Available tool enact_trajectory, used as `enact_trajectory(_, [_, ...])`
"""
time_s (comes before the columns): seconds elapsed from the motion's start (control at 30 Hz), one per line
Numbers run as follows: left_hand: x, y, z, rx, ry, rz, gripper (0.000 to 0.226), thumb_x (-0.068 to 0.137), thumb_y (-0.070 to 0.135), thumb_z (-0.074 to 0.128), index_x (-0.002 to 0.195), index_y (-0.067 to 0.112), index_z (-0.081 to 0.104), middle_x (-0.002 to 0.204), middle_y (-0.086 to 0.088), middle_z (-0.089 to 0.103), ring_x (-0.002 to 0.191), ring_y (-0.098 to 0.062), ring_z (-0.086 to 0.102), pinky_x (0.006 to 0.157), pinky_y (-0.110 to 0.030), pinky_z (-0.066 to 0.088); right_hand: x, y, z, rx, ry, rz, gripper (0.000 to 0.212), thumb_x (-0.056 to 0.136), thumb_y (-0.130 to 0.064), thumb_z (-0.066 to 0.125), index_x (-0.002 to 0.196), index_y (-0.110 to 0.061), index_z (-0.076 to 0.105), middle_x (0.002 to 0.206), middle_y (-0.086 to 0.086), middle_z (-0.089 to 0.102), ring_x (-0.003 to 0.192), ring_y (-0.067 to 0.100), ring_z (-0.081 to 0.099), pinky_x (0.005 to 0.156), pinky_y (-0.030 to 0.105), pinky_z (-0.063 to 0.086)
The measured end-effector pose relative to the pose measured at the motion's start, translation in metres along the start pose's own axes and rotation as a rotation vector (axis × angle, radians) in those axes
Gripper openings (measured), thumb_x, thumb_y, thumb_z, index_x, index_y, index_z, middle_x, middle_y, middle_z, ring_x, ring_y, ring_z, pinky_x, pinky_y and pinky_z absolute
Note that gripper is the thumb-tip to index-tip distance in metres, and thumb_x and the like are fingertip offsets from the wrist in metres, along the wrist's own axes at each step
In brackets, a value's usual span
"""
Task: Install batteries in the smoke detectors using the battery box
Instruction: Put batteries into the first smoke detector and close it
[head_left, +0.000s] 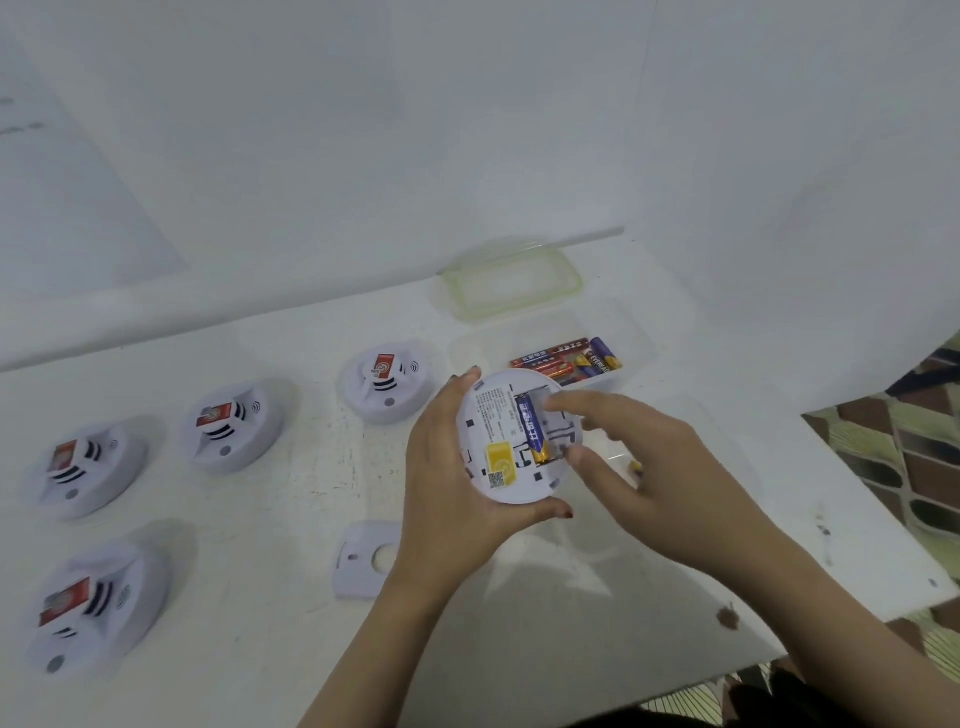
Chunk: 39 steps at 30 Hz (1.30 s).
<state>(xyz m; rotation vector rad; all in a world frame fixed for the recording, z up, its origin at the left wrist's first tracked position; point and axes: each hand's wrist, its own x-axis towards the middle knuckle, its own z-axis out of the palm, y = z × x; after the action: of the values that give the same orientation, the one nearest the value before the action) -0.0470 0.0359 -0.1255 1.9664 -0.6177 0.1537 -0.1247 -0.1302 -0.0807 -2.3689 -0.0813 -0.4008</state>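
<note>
Your left hand (452, 493) grips the smoke detector (498, 436) by its rim, back side up. One blue battery (535, 426) already sits in its slot. Your right hand (639, 467) has its first finger and thumb spread, pressing at the slot beside that battery. I think this one is about half done. Its white back plate (358, 561) lies on the table (270, 499) and is not on yet. Four more detectors (228, 426) wait face up at your left. Farther back, the clear battery box (641, 345) holds spare batteries (571, 358), with its lid (511, 283) behind. The table is white and scuffed. The wall (467, 130) is plain white.
</note>
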Motion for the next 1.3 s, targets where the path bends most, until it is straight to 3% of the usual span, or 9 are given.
enact_trajectory(0.13, [0.005, 0.005, 0.011, 0.035, 0.008, 0.025, 0.110, 0.043, 0.068, 0.078, 0.137, 0.048, 0.024, 0.139, 0.025, 0.037, 0.130, 0.005, 0.037, 0.110, -0.046, 0.039, 0.010, 0.011, -0.005, -0.035, -0.033, -0.028, 0.039, 0.089, -0.030, 0.047, 0.127, -0.035, 0.051, 0.117, -0.024, 0.052, 0.103, -0.010, 0.049, 0.079, 0.001, 0.040])
enact_trajectory(0.23, [0.005, 0.009, 0.018, 0.047, 0.004, 0.048, 0.108, 0.046, 0.065, 0.079, 0.138, 0.038, 0.028, 0.140, 0.013, 0.044, 0.130, -0.010, 0.043, 0.107, -0.050, 0.041, 0.014, 0.019, -0.008, -0.044, -0.045, -0.048, 0.037, 0.088, -0.029, 0.048, 0.124, -0.033, 0.052, 0.114, -0.023, 0.052, 0.096, -0.013, 0.048, 0.076, 0.003, 0.040])
enact_trajectory(0.4, [0.008, 0.016, 0.028, 0.103, 0.026, 0.124, 0.098, 0.054, 0.061, 0.078, 0.136, 0.041, 0.028, 0.135, 0.042, 0.030, 0.128, -0.002, 0.042, 0.106, -0.044, 0.043, 0.019, 0.030, -0.011, 0.032, -0.056, -0.052, 0.037, 0.081, -0.029, 0.054, 0.118, -0.035, 0.051, 0.112, -0.018, 0.053, 0.098, 0.002, 0.052, 0.075, 0.023, 0.052])
enact_trajectory(0.6, [0.013, 0.020, 0.028, 0.107, 0.036, 0.135, 0.090, 0.058, 0.054, 0.080, 0.135, 0.043, 0.034, 0.129, 0.012, 0.052, 0.124, -0.012, 0.050, 0.102, -0.042, 0.045, 0.022, 0.037, -0.018, 0.075, -0.105, -0.097, 0.043, 0.080, -0.026, 0.062, 0.121, -0.037, 0.051, 0.117, -0.018, 0.054, 0.102, 0.005, 0.054, 0.075, 0.024, 0.054])
enact_trajectory(0.77, [0.013, 0.019, 0.025, 0.137, 0.023, 0.117, 0.093, 0.055, 0.054, 0.078, 0.134, 0.034, 0.035, 0.130, 0.010, 0.050, 0.123, -0.007, 0.047, 0.104, -0.038, 0.044, 0.029, 0.036, -0.032, -0.015, -0.192, -0.141, 0.042, 0.082, -0.033, 0.065, 0.121, -0.037, 0.051, 0.105, -0.012, 0.063, 0.087, 0.012, 0.061, 0.073, 0.033, 0.055])
enact_trajectory(0.97, [0.016, 0.020, 0.022, 0.139, -0.040, 0.127, 0.090, 0.055, 0.048, 0.083, 0.133, 0.027, 0.044, 0.126, 0.009, 0.056, 0.118, -0.010, 0.053, 0.097, -0.042, 0.048, 0.038, 0.029, -0.048, -0.334, -0.254, -0.270, 0.042, 0.084, -0.042, 0.063, 0.124, -0.031, 0.054, 0.093, -0.008, 0.068, 0.068, 0.005, 0.053, 0.057, 0.012, 0.037])
enact_trajectory(1.1, [0.015, 0.021, 0.022, 0.161, -0.052, 0.117, 0.091, 0.056, 0.053, 0.080, 0.133, 0.020, 0.048, 0.126, 0.007, 0.057, 0.117, -0.008, 0.053, 0.097, -0.039, 0.047, 0.042, 0.031, -0.046, -0.424, -0.248, -0.434, 0.039, 0.074, -0.041, 0.064, 0.106, -0.019, 0.065, 0.094, -0.002, 0.073, 0.049, 0.007, 0.028, 0.045, 0.003, 0.021])
enact_trajectory(1.17, [0.015, 0.020, 0.022, 0.188, -0.023, 0.133, 0.092, 0.056, 0.057, 0.078, 0.133, 0.015, 0.049, 0.125, 0.004, 0.059, 0.115, -0.005, 0.052, 0.096, -0.034, 0.047, 0.044, 0.033, -0.044, -0.428, -0.225, -0.502, 0.037, 0.071, -0.036, 0.065, 0.100, -0.015, 0.070, 0.114, 0.007, 0.069, 0.047, 0.006, 0.034, 0.045, 0.013, 0.034])
enact_trajectory(1.3, [0.014, 0.023, 0.021, 0.214, 0.015, 0.159, 0.090, 0.056, 0.059, 0.075, 0.131, 0.017, 0.049, 0.122, 0.004, 0.060, 0.111, -0.004, 0.053, 0.093, -0.030, 0.049, 0.046, 0.033, -0.041, -0.387, -0.219, -0.572, 0.038, 0.076, -0.035, 0.053, 0.097, -0.008, 0.070, 0.117, 0.014, 0.067, 0.055, 0.023, 0.065, 0.049, 0.020, 0.043])
